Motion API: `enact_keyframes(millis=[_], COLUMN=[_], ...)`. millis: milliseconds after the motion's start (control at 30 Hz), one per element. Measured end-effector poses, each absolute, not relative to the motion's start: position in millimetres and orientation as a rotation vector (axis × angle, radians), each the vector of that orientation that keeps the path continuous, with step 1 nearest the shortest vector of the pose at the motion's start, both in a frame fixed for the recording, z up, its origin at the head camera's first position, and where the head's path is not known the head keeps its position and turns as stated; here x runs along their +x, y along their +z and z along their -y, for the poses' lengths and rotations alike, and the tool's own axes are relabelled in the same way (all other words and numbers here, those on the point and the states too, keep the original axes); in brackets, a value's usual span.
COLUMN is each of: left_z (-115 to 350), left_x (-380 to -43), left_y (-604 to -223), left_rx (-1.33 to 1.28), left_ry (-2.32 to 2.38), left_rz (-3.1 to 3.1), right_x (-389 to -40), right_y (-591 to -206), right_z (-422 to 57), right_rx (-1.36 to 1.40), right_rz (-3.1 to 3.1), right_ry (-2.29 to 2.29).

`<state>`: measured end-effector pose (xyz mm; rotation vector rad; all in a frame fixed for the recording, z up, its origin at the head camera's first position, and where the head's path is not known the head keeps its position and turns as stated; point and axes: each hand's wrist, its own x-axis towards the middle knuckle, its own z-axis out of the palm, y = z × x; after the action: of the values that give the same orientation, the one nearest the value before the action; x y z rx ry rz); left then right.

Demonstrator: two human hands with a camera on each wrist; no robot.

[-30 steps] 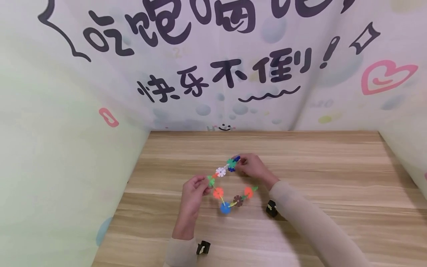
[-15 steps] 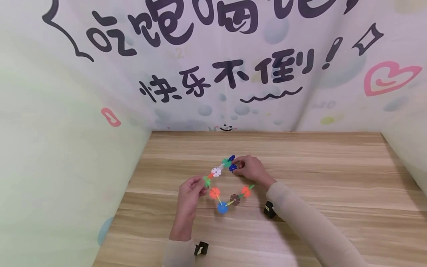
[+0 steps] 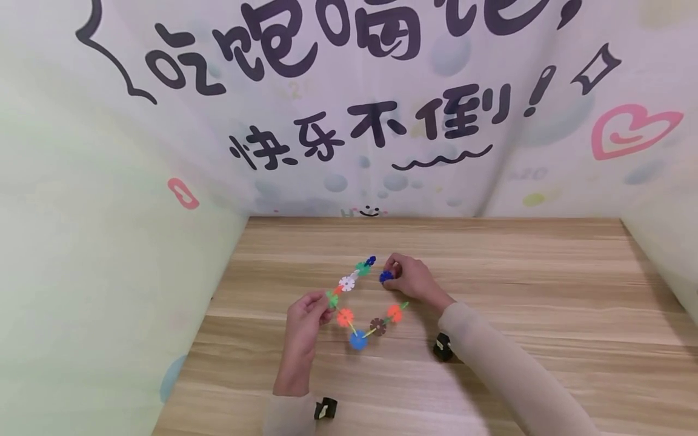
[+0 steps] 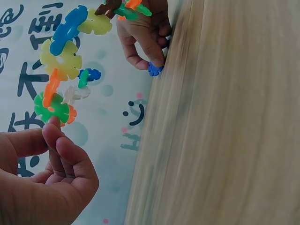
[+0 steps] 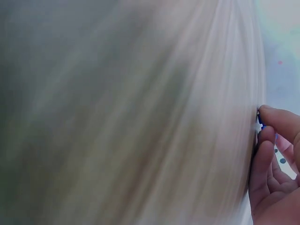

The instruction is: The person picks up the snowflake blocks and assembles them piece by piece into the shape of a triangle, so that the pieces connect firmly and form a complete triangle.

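Observation:
A chain of slotted plastic snowflake discs (image 3: 358, 340) in several colours hangs in an open, angular curve above the table. My left hand (image 3: 302, 315) pinches a green disc (image 4: 51, 108) of it between thumb and fingertips. One end of the chain carries a dark blue disc (image 3: 371, 261), beside a teal one; past an orange disc (image 3: 395, 313), a green one ends the other side. To the right, my right hand (image 3: 415, 280) pinches a separate dark blue disc (image 3: 386, 277), apart from the chain. In the right wrist view, fingers mostly cover that disc.
Under both hands lies a wood-grain table (image 3: 523, 260), with a printed white wall sheet (image 3: 305, 188) behind its far edge. Small black clips (image 3: 326, 408) show beside the left cuff, and another black piece (image 3: 443, 347) is by the right sleeve.
My right hand has come away from the chain's blue end, with a dark blue disc in its fingers. My left hand and the chain have shifted slightly left, opening a gap.

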<state>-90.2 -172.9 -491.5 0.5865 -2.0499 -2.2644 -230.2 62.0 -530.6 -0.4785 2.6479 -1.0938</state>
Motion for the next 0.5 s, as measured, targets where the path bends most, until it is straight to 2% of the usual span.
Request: enact_keyframes(millis=[300,500], left_z=[173,172], left_x=[-88,-89], left_y=[-490,-489], left_rx=[0.588,0.584], left_ry=[-2.273,-2.261], left_rz=[2.058,2.065], right_x=[-229,-232], right_y=[-530,-514], right_z=[-78,-97], right_rx=[-0.435,-0.364], right_rz=[-2.445,-2.297], right_ry=[-1.371,-1.622])
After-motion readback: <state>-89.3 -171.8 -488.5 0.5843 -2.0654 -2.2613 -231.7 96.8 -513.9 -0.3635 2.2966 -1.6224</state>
